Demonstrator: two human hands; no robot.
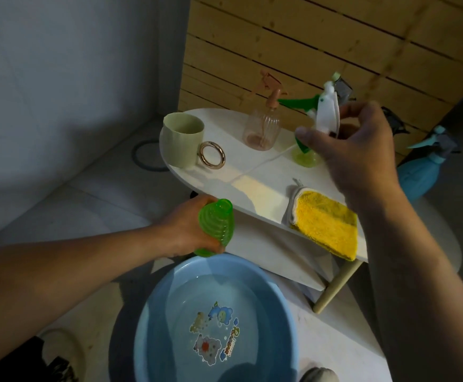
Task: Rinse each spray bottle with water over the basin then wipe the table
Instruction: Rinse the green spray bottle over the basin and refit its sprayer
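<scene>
Green bottle is gripped round its ribbed body by the left hand, held near the table's near-left edge and just above the far rim of the basin. Its neck is open and tipped up and to the right, probably kept so to take rinse water or be emptied into the basin. Whether water is inside cannot be told.

Spray head, white with a green trigger, is pinched by the right hand over the far right of the table; its thin tube trails down across the tabletop. It seems to be held clear of the basin so the bottle can be rinsed alone. A green round thing sits under this hand, partly covered; what it is cannot be made out.

Pink bottle stands upright at the far side, head on, apparently not yet rinsed. Blue bottle is off to the right beyond the table, partly hidden by the right arm; what it stands on is unclear. Yellow cloth is folded at the near right edge, likely kept for wiping. Cup with ring handle stands far left.

Basin holds some water; its near edge is cut off by the frame.
</scene>
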